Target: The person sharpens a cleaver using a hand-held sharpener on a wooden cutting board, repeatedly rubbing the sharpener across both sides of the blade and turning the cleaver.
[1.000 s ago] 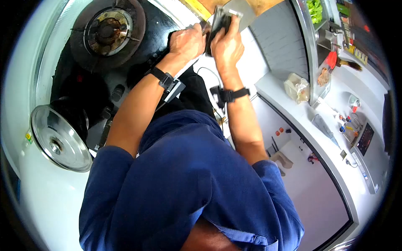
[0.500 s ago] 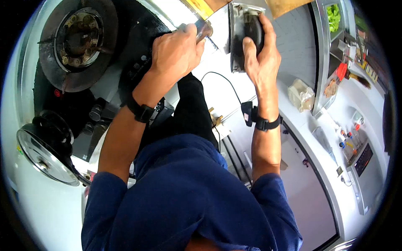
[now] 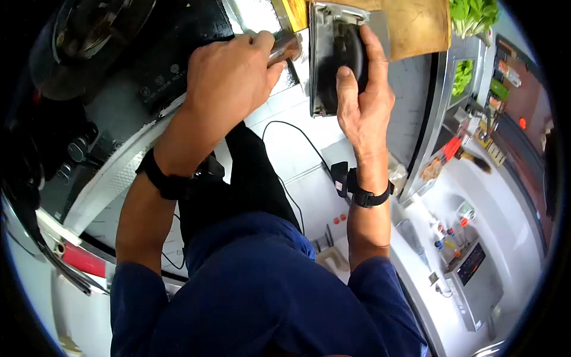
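Note:
My left hand is closed around a dark brownish handle at the top centre, beside the glass stove top. What the handle belongs to is hard to make out. To its right, my right hand grips a metal tray by its right side. A dark, rounded object lies in the tray, under my thumb and fingers. The tray is close to the left edge of a wooden board. Both wrists wear black straps.
A black stove top with a burner fills the upper left. Leafy greens sit at the upper right, above more greens in a container. A grey appliance stands lower right. A black cable hangs near my legs.
The view has turned and shifted. Both hands and the tray appear slightly further left, still holding the same things. More of the board and the greens shows.

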Available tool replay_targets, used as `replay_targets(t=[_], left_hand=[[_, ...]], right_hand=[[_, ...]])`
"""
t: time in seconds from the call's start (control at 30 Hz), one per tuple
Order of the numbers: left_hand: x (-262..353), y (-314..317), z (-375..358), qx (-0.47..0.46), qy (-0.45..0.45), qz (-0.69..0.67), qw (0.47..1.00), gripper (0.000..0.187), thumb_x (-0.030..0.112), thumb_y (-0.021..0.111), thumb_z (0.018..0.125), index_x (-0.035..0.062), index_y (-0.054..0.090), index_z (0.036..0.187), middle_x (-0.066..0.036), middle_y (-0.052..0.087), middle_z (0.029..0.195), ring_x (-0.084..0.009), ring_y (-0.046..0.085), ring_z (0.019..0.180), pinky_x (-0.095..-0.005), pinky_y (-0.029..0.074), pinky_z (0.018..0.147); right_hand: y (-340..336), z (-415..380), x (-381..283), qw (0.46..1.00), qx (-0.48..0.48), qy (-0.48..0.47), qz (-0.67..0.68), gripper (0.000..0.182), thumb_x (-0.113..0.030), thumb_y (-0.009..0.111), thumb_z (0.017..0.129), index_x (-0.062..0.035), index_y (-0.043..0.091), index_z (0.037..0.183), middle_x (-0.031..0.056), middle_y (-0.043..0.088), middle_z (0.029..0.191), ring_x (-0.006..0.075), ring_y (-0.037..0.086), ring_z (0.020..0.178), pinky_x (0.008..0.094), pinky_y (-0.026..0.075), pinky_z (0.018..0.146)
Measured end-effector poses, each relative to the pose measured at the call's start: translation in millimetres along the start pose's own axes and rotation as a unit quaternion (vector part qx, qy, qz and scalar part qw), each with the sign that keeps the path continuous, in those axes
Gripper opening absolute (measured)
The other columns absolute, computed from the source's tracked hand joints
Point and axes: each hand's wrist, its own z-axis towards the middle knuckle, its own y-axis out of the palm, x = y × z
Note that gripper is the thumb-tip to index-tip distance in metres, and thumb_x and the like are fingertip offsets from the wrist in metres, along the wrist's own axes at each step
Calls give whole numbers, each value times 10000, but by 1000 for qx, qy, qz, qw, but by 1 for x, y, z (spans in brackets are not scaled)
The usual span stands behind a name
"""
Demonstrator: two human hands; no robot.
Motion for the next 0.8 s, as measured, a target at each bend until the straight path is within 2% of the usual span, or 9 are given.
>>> replay_targets(t=[0.2, 0.37, 0.4, 0.5, 0.6, 0.7, 0.73, 0.8], left_hand=[[7, 3, -8, 35, -51, 15, 998, 328, 358, 719, 940, 45, 652, 1011, -133, 716, 834, -285, 741, 697, -380, 589, 619], [7, 8, -10, 45, -23, 4, 999, 327, 353, 693, 964, 37, 645, 1034, -131, 715, 871, -251, 739, 707, -361, 588, 624], [7, 8, -10, 47, -25, 2, 999, 327, 353, 693, 964, 37, 645, 1034, -131, 715, 871, -251, 739, 707, -361, 588, 624], [5, 8, -10, 30, -27, -6, 999, 312, 346, 689, 967, 44, 643, 1031, -119, 717, 870, -252, 740, 729, -356, 589, 646], [1, 11, -9, 40, -10, -7, 999, 287, 328, 690, 965, 50, 641, 1019, -116, 716, 866, -260, 741, 750, -357, 587, 671], [4, 9, -11, 21, -21, -12, 999, 267, 310, 691, 962, 54, 636, 1011, -116, 715, 863, -274, 741, 765, -373, 585, 687], [4, 10, -11, 19, -20, -9, 1000, 265, 306, 691, 961, 53, 634, 1012, -116, 714, 863, -278, 740, 770, -378, 583, 684], [2, 10, -8, 28, -22, -1, 999, 262, 303, 692, 960, 53, 633, 1013, -116, 713, 862, -283, 739, 774, -384, 581, 680]], right_hand=[[-2, 4, 8, 998, -16, -61, -28, 506, -94, 623, 916, -48, 548, 1414, 265, 709, 1113, 408, 729, 958, 434, 588, 824], [-4, 2, 5, 991, -13, -119, -66, 494, -55, 664, 894, -71, 594, 1383, 223, 723, 1025, 367, 723, 825, 425, 587, 752], [-2, 2, 6, 989, 3, -137, -52, 506, -43, 675, 881, -105, 610, 1379, 204, 718, 955, 357, 706, 764, 432, 578, 708], [4, 2, 9, 990, 20, -135, -43, 507, -49, 673, 881, -126, 612, 1379, 197, 710, 914, 364, 699, 752, 442, 568, 680], [8, 12, -1, 984, 16, -131, -120, 489, -58, 662, 890, -119, 612, 1373, 202, 705, 895, 372, 699, 752, 448, 566, 667], [16, 26, 6, 990, 15, -130, -61, 482, -64, 658, 891, -114, 611, 1368, 202, 695, 867, 378, 692, 733, 450, 564, 654], [15, 23, 6, 983, 29, -162, -79, 492, -55, 660, 882, -116, 613, 1369, 198, 685, 841, 378, 680, 705, 443, 564, 648], [7, 6, 0, 983, 18, -154, -95, 499, -53, 662, 879, -117, 611, 1371, 199, 683, 836, 378, 675, 699, 446, 561, 640]])
